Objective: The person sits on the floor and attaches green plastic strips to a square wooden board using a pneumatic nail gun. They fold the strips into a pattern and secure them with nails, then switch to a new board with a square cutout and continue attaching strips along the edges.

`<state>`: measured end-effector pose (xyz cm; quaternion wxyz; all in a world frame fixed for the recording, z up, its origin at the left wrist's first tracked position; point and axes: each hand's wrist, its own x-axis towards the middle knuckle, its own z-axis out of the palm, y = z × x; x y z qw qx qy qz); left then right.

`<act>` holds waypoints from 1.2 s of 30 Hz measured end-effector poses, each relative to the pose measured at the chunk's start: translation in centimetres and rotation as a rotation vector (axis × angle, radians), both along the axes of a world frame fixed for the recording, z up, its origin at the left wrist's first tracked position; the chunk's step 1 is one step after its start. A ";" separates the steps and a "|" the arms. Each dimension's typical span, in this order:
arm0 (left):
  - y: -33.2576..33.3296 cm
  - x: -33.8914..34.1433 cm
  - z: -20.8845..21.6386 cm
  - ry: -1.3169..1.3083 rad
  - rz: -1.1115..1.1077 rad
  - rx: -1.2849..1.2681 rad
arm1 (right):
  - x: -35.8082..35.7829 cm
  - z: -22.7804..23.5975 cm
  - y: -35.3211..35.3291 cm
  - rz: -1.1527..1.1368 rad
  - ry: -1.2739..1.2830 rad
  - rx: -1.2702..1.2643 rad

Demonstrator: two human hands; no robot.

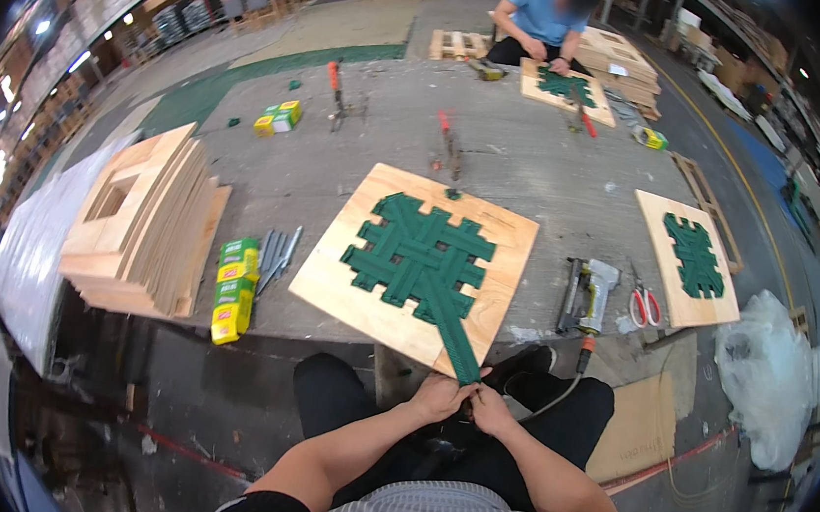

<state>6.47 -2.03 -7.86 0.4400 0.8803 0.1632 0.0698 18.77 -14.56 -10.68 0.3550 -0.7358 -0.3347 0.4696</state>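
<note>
A square wooden board (337, 293) lies tilted on the table in front of me, with green webbing straps (409, 261) woven across its middle. One long green strap (454, 339) runs from the weave over the board's near edge toward me. My left hand (438, 398) and my right hand (492, 409) meet at the end of that strap, just past the board's edge. Both hands are closed around the strap's end, and the fingertips are partly hidden. A grey pneumatic staple gun (588, 295) with a hose rests right of the board, beside red-handled scissors (644, 306).
At left stand stacked wooden frames (141, 225), yellow-green boxes (235, 293) and metal staple strips (277, 258). Another webbed board (694, 261) lies at right by a clear plastic bag (763, 379). Red-handled tools (335, 86) lie farther back. Across the table, a person (543, 22) works over a similar board (569, 92).
</note>
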 end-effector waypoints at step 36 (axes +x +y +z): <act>1.8 0.5 -4.4 -0.134 0.085 0.356 | 11.3 20.7 7.3 -0.342 -0.002 0.143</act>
